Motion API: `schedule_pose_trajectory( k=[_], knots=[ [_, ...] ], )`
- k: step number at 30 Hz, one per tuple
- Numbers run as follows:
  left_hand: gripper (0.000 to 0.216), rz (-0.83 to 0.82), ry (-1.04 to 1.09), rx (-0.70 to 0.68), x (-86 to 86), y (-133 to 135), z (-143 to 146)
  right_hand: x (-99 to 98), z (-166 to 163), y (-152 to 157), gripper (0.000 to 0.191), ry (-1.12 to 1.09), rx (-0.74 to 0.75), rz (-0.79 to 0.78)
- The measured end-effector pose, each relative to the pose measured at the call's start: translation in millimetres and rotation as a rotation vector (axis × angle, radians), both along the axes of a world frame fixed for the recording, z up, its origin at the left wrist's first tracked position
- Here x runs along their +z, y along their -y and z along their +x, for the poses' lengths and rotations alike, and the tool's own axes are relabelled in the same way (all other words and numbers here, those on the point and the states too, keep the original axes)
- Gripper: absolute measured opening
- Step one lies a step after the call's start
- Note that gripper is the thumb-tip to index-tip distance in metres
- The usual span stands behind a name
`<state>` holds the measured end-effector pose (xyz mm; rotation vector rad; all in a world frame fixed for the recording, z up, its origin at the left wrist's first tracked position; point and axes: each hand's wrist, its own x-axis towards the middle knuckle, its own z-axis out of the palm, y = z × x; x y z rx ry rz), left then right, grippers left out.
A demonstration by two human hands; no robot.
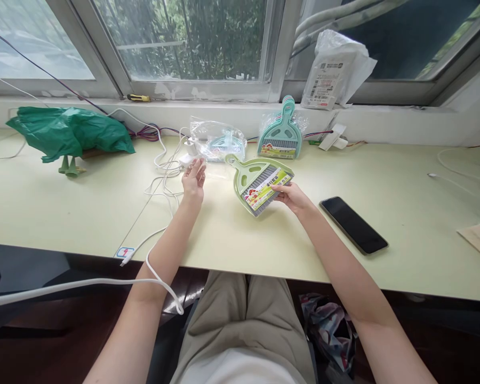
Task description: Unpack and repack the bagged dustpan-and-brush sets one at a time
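Observation:
A small light-green dustpan and brush set (258, 182) with a printed label lies on the pale green desk (64, 213). My right hand (291, 196) grips its lower right edge. My left hand (194, 178) hovers to the left of the set's handle, fingers loosely curled and apart, holding nothing I can see. Just behind my left hand lies a clear plastic bag (216, 140) with a teal brush set inside. Another teal dustpan set (282, 130) leans against the wall below the window.
A black phone (353, 224) lies right of my right hand. White cables (164, 176) and a charger run across the desk and over my left arm. A green plastic bag (70, 132) sits far left. A white parcel (334, 72) rests on the sill.

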<state>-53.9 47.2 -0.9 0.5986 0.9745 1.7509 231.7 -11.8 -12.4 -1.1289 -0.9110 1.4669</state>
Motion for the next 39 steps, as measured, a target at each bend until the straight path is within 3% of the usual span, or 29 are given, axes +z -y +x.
schedule_pose_trajectory(
  k=[9, 13, 17, 20, 24, 27, 33, 39],
  knots=[
    [0.035, 0.109, 0.117, -0.117, -2.2, -1.3, -2.6, 5.4, -0.3, 3.6, 0.029, 0.028, 0.132, 0.035],
    [0.045, 0.245, 0.074, -0.32, 2.7, 8.5, 6.7, 3.2, -5.9, 5.2, 0.031, -0.001, 0.112, 0.066],
    [0.074, 0.201, -0.085, -0.567, 6.0, 20.7, 20.1, -0.5, -11.8, 6.4, 0.031, -0.013, 0.102, 0.083],
    [0.095, 0.181, -0.147, -0.651, 3.2, 24.9, 27.4, -3.0, -14.7, 6.8, 0.032, -0.019, 0.095, 0.087],
    [0.104, 0.203, -0.134, -0.701, -1.4, 22.8, 28.4, -5.8, -17.0, 5.8, 0.029, -0.058, 0.063, 0.094],
    [0.099, 0.156, -0.119, -0.721, -3.2, 20.7, 27.0, -6.9, -18.5, 5.1, 0.027, -0.091, 0.018, 0.108],
    [0.066, 0.121, -0.161, -0.82, -9.7, 25.4, 34.0, -7.8, -20.7, 6.5, 0.025, -0.082, 0.008, 0.116],
    [0.063, 0.1, -0.148, -0.812, -12.6, 31.4, 40.6, -8.4, -19.2, 5.7, 0.029, -0.072, 0.019, 0.114]
  ],
)
